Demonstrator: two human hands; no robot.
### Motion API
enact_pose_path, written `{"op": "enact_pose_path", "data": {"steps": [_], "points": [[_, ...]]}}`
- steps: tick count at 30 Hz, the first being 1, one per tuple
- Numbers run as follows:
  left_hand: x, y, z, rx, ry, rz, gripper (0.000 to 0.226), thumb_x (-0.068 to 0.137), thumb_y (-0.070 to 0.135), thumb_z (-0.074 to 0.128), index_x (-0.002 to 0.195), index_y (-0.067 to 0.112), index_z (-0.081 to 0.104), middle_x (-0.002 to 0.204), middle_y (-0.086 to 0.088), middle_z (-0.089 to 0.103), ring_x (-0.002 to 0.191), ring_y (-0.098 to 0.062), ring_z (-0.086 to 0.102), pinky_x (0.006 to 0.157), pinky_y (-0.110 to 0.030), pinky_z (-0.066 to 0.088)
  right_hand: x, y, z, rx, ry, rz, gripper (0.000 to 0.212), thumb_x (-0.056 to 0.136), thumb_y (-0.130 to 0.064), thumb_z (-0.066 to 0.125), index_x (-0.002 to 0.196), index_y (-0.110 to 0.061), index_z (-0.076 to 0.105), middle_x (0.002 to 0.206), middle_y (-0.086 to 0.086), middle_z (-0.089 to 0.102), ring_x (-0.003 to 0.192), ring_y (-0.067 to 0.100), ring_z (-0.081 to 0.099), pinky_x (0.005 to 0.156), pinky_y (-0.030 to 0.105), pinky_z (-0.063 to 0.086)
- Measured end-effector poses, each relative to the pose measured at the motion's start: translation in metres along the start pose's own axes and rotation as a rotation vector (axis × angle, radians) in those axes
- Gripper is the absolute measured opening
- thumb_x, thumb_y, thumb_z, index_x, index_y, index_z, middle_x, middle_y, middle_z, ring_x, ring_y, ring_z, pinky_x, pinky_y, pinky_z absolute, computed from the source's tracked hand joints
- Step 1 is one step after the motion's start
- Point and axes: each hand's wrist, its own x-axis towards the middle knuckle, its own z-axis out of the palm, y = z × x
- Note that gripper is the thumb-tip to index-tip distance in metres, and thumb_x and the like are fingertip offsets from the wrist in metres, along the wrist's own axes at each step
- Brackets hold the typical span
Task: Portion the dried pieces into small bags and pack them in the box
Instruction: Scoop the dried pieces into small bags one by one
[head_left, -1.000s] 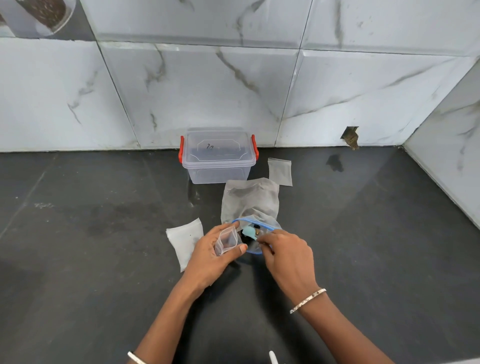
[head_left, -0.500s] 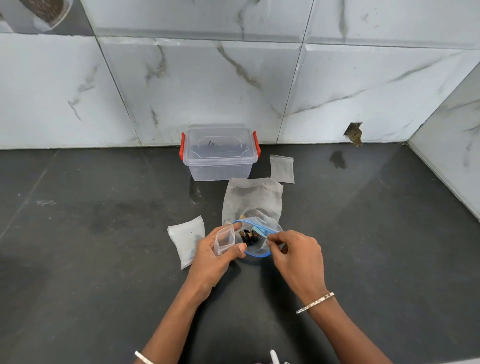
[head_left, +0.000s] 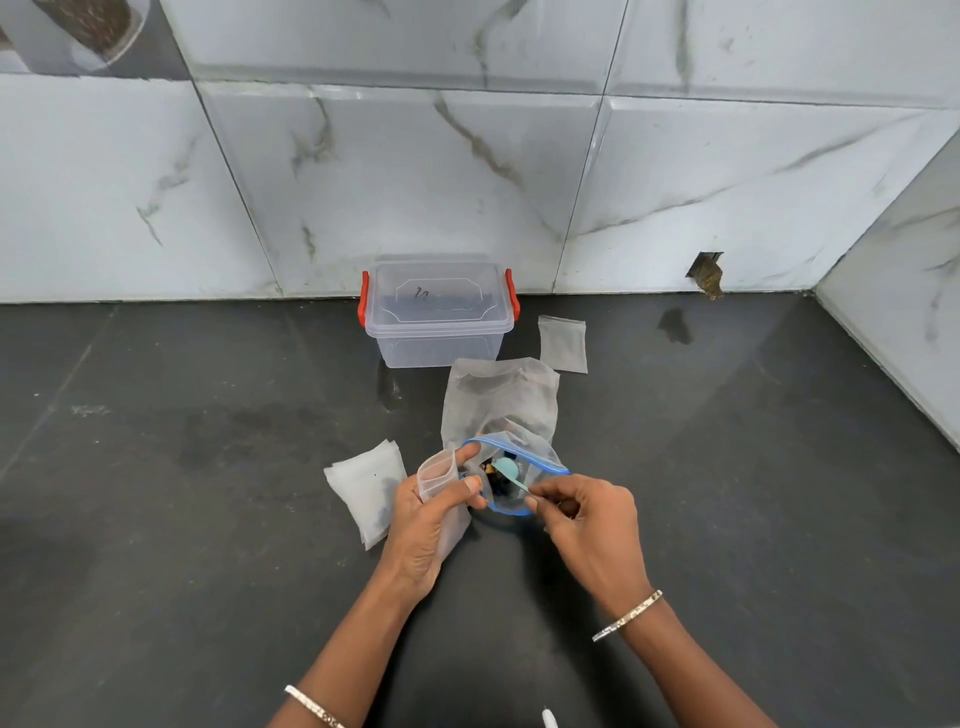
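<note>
While the left hand (head_left: 421, 525) pinches a floppy little clear bag (head_left: 435, 470) near its open mouth, the right hand (head_left: 592, 525) pinches the thin handle of a pale blue spoon (head_left: 508, 470), its round bowl inside the big frosted zip bag (head_left: 498, 395) with the blue rim, over the dark lumpy dried pieces (head_left: 494, 489). That bag slumps on the matte black table (head_left: 208, 519), just in front of the see-through lidded box (head_left: 439, 317) with red clips.

One head camera looks forward and down, close above the left hand (head_left: 421, 527) and right hand (head_left: 595, 527), across the counter (head_left: 197, 545) to the wall (head_left: 415, 182).
</note>
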Motion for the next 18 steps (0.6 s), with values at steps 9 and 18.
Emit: {"op": "enact_pose_path", "data": {"steps": [9, 18], "points": [[-0.002, 0.008, 0.008, 0.014, 0.013, -0.024, 0.019, 0.078, 0.005, 0.070, 0.088, 0.015, 0.084, 0.099, -0.027, 0.067, 0.093, -0.017, 0.068, 0.085, -0.023, 0.055, 0.009, 0.000, 0.001, 0.020, -0.024, -0.017, 0.010, 0.077, -0.015, 0.079, 0.081, -0.024, 0.079, 0.061, -0.020, 0.067, 0.056, 0.003, 0.065, 0.065, 0.027, 0.057], [0.001, 0.009, 0.008, -0.038, 0.026, -0.023, 0.025, 0.077, 0.009, 0.070, 0.098, 0.013, 0.083, 0.099, -0.008, 0.071, 0.085, -0.014, 0.068, 0.079, -0.019, 0.056, 0.016, 0.001, 0.006, -0.354, 0.087, -0.342, 0.016, 0.076, -0.020, 0.075, 0.087, -0.030, 0.077, 0.084, -0.011, 0.075, 0.074, 0.016, 0.071, 0.053, 0.032, 0.056]]}}
